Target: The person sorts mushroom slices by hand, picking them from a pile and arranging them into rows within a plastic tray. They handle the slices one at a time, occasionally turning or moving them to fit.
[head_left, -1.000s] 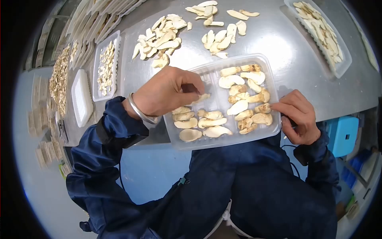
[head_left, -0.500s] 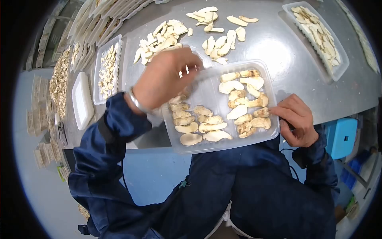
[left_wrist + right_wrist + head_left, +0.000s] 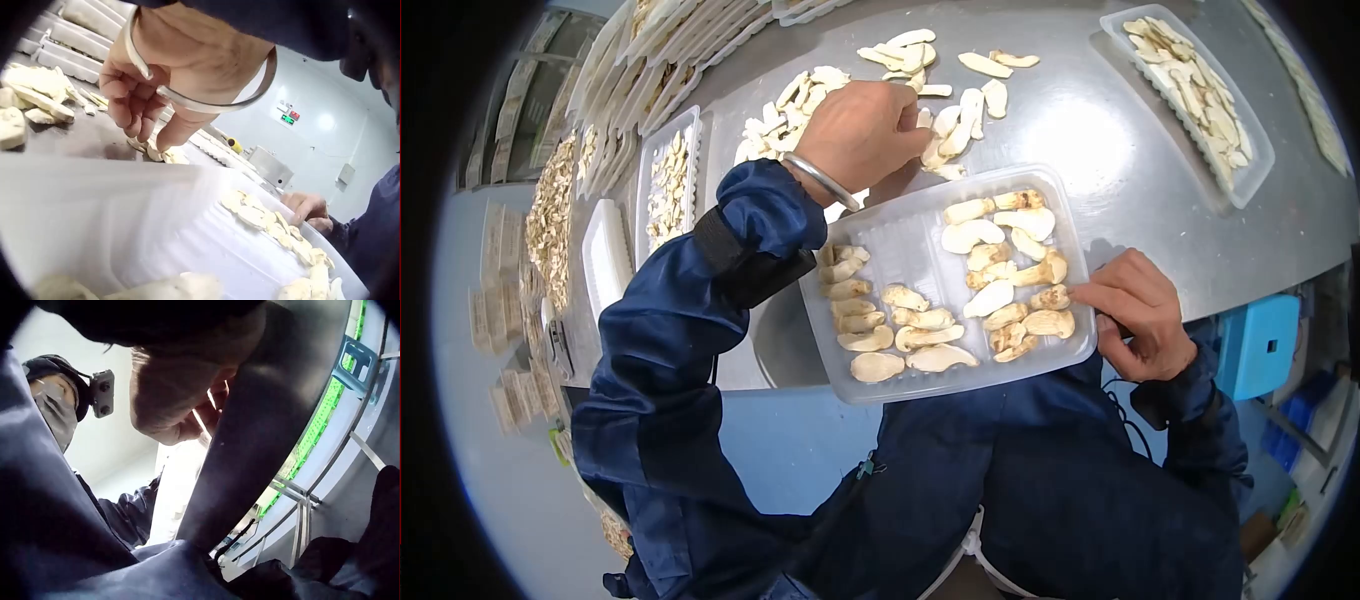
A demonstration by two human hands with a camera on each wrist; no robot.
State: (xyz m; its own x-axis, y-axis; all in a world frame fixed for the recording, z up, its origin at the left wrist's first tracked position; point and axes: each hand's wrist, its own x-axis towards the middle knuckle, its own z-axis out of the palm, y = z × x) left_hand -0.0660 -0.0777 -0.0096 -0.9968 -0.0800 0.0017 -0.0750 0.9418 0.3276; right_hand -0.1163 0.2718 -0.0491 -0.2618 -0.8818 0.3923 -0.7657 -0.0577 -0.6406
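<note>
A clear plastic tray (image 3: 870,392) tilts at the bench's near edge, with sliced mushrooms (image 3: 985,298) laid in rows in its compartments. My right hand (image 3: 1138,315) grips the tray's right wall, fingertips over the rim and thumb below. Beyond the tray's far left corner, my left hand (image 3: 862,135) reaches down among loose mushroom slices (image 3: 970,115) on the bench. In the left wrist view its thumb and fingers (image 3: 133,119) stand apart, fingertips right at some slices (image 3: 155,152). A metal bangle (image 3: 823,182) circles the left wrist.
A larger heap of slices (image 3: 775,125) lies left of the left hand. Filled trays stand at the far right (image 3: 1260,165) and left (image 3: 693,135), near a white lidlike tray (image 3: 606,255). Stacked trays (image 3: 690,55) rise at the back left. A blue stool (image 3: 1262,345) stands below the bench, right.
My left hand has left a slice in the tray's middle row and moved away, out over the bench to the loose slices. The right hand keeps its grip on the tray's edge.
</note>
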